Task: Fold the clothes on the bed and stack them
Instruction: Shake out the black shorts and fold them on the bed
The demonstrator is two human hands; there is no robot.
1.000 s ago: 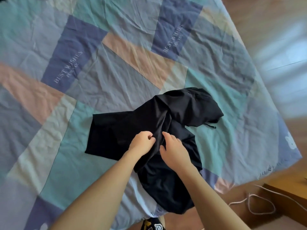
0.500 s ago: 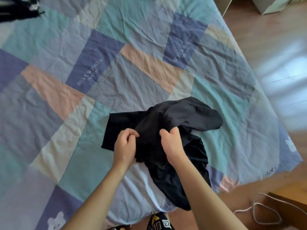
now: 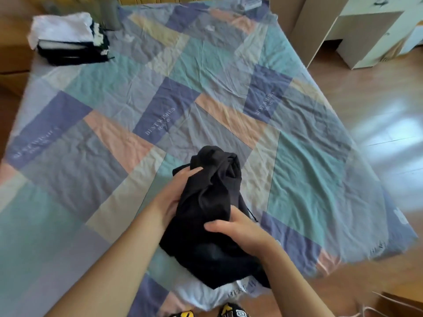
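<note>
A black garment (image 3: 212,202) is bunched up near the front edge of the bed (image 3: 309,156), lifted off the patchwork sheet. My left hand (image 3: 176,193) grips its left side, fingers curled over the cloth. My right hand (image 3: 238,227) clutches its lower right part. A stack of folded clothes (image 3: 68,40), white on top and dark below, sits at the bed's far left corner.
A small pale folded item (image 3: 250,4) lies at the far edge of the bed. White cabinets (image 3: 357,35) stand on the wooden floor at the upper right. A white cord (image 3: 375,310) lies on the floor at the lower right. My feet (image 3: 231,311) are at the bed's front edge.
The garment lay partly spread on the sheet; both hands have gathered it into a bundle and lifted it. The view has tilted up, bringing the stack and headboard end into sight.
</note>
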